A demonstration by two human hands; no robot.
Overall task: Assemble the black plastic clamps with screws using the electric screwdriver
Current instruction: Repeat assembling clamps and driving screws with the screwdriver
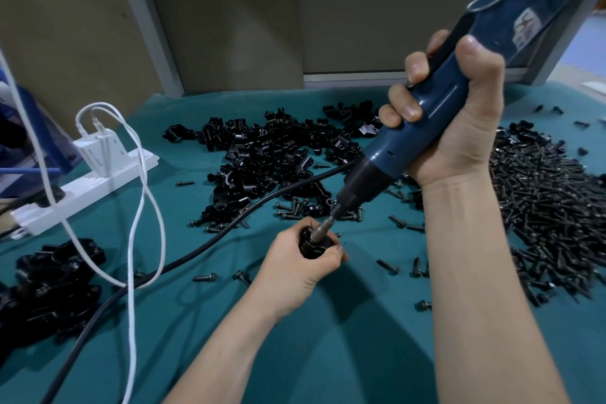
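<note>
Cloth [360, 354] of a blue-green colour covers the table [170, 100]. The part nearest the person, at 6 o'clock, is the widest bare patch, and only the two forearms [485, 272] cross it.

A little farther in, the left hand [295, 272] has its fingers curled tight round one black clamp [313, 248], low over the cloth. The metal tip of the electric screwdriver [436, 128] sits in the top of that clamp, and the tool leans up toward 1 o'clock. The right hand [459, 121] is wrapped round the blue body of the tool, thumb on top.

Loose screws [388, 266] lie scattered around the clamp, some very near it. At 9 o'clock a heap of black clamps [52, 282] sits by the left edge. A black cable [196, 252] and a white cable [137, 207] loop across the cloth between the heap and the left hand. At 3 o'clock a big pile of screws [551, 207] fills the right side.

At 12 o'clock a pile of clamp parts [272, 154] lies beyond the tool tip. A white power strip [82, 187] lies at 10 o'clock. The far edge of the table meets brown boards [229, 10].
</note>
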